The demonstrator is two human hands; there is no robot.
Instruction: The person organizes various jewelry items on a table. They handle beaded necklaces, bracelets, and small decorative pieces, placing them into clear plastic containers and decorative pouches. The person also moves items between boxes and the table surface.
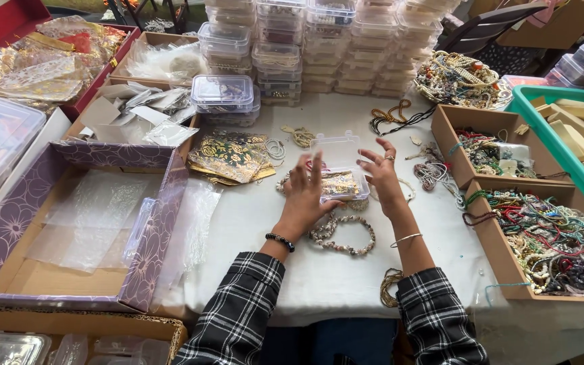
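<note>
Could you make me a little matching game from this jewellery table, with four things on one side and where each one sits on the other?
Things:
1. small clear plastic box
2. shell bracelet
3. purple flowered cardboard box
4. green tray

Places:
A. far right edge of the table, holding pale blocks
B. between the left hand and the right hand, lid open
C. left side of the table, with clear plastic sheets inside
D. on the white cloth just below the hands

Pairs: 1-B, 2-D, 3-C, 4-A
</note>
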